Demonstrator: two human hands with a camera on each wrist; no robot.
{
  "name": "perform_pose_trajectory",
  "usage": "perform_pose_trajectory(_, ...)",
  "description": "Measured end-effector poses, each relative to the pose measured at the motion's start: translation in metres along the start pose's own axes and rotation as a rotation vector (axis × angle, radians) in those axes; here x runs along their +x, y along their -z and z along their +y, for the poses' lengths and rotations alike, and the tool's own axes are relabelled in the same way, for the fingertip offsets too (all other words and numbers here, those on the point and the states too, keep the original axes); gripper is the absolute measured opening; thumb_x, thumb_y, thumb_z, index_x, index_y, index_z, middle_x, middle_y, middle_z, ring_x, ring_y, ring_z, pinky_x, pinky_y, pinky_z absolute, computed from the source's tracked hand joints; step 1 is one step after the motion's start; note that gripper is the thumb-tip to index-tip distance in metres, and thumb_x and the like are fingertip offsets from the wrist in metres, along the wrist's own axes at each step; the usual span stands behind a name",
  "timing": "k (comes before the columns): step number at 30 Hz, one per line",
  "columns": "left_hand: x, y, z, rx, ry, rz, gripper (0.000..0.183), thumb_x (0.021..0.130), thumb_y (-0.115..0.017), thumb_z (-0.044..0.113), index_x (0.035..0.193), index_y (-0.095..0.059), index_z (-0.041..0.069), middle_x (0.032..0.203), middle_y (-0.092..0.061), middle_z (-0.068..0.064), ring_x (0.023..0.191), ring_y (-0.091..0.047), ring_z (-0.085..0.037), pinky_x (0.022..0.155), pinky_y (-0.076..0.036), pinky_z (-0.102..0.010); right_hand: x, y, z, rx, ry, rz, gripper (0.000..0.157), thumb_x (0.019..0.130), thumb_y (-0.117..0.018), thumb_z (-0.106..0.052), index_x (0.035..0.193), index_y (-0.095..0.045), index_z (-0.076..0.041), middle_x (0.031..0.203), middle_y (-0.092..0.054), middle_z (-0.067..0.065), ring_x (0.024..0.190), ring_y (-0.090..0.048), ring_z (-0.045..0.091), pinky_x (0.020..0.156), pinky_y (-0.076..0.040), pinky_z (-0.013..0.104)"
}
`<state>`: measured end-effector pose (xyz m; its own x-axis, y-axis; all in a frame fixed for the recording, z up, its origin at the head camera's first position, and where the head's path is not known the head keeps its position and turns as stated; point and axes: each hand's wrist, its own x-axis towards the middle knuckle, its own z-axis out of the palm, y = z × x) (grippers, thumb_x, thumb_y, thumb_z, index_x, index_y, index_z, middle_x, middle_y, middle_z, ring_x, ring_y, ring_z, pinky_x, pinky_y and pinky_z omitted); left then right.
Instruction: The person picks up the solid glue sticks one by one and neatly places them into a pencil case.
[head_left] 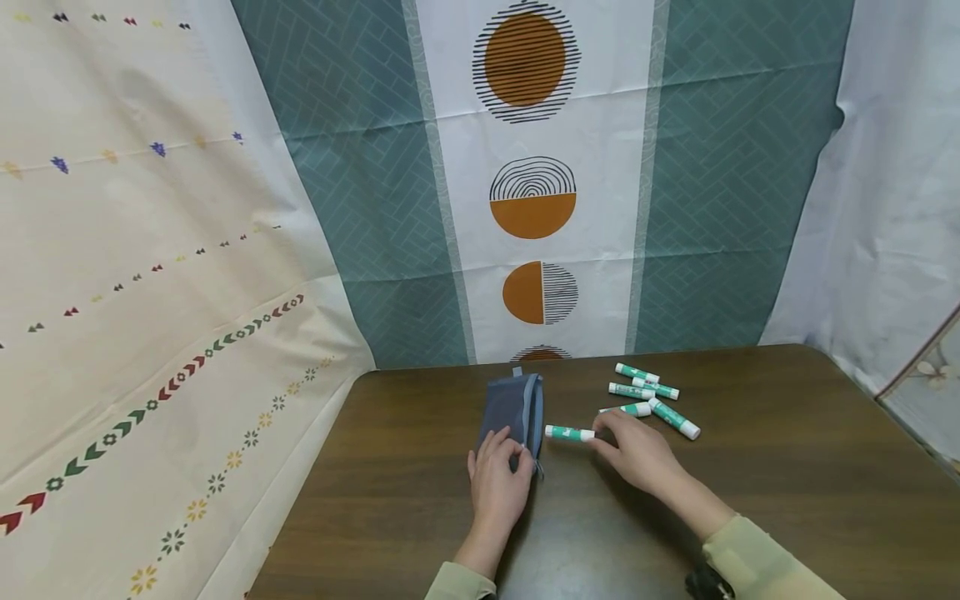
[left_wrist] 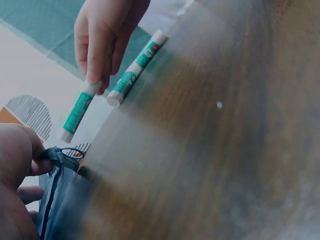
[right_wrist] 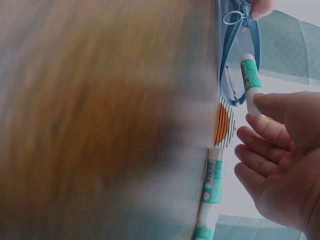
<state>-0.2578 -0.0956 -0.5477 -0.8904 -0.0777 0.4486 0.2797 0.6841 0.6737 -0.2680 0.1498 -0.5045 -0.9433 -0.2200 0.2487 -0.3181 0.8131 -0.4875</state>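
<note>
A dark blue zip pouch [head_left: 504,408] lies on the table, its zipper opening facing right. My left hand [head_left: 500,479] pinches the pouch's near end by the zipper; in the right wrist view the mouth of the pouch [right_wrist: 257,42] gapes. Between thumb and fingertips, my right hand [head_left: 633,448] pinches one end of a green-and-white glue stick [head_left: 567,433]. Its other end points left at the pouch's mouth, just right of it. In the left wrist view this glue stick [left_wrist: 78,114] is raised above the tabletop.
Several more glue sticks [head_left: 673,418] lie loosely grouped on the brown wooden table [head_left: 780,500], beyond and right of my right hand. A patterned cloth [head_left: 532,292] hangs behind the table's far edge. Pale curtains [head_left: 150,333] hang at the left.
</note>
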Motion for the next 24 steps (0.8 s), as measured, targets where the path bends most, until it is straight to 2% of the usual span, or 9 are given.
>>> perform_pose_trajectory(4,0.0,-0.001,-0.001,-0.013,0.006,-0.002,0.022,0.096,-0.074,0.011,0.077,-0.068,0.021,0.141,-0.074,-0.013,0.143,-0.059,-0.046,0.115,-0.027,-0.086,0.003,-0.005,-0.003,0.025,0.011,-0.003,0.012,0.103,-0.079,-0.026,0.101,-0.069,-0.021,0.129,-0.074,0.007,0.104,-0.072,0.027,0.078,-0.057,0.046)
perform_pose_trajectory(7,0.0,-0.001,-0.001,-0.021,0.002,-0.001,0.022,0.096,-0.075,0.011,0.077,-0.068,0.021,0.142,-0.073,-0.014,0.143,-0.058,-0.046,0.115,-0.026,-0.087,0.005,-0.009,-0.004,0.04,0.021,0.0,0.01,0.104,-0.078,-0.026,0.101,-0.069,-0.021,0.142,-0.071,0.014,0.125,-0.07,0.037,0.088,-0.06,0.054)
perform_pose_trajectory(16,0.001,-0.001,-0.001,-0.042,0.003,-0.006,0.024,0.096,-0.075,0.012,0.076,-0.067,0.021,0.142,-0.073,-0.015,0.144,-0.057,-0.048,0.115,-0.024,-0.088,0.015,-0.019,-0.011,0.06,0.022,-0.021,0.01,0.103,-0.079,-0.023,0.105,-0.072,-0.016,0.141,-0.071,0.015,0.129,-0.069,0.037,0.096,-0.059,0.056)
perform_pose_trajectory(24,0.002,-0.002,-0.001,-0.04,0.011,-0.014,0.022,0.097,-0.075,0.013,0.077,-0.068,0.021,0.143,-0.072,-0.014,0.145,-0.056,-0.047,0.116,-0.023,-0.087,0.02,-0.025,-0.017,0.079,0.023,-0.048,0.011,0.103,-0.079,-0.022,0.107,-0.074,-0.014,0.138,-0.072,0.013,0.125,-0.07,0.035,0.094,-0.059,0.054)
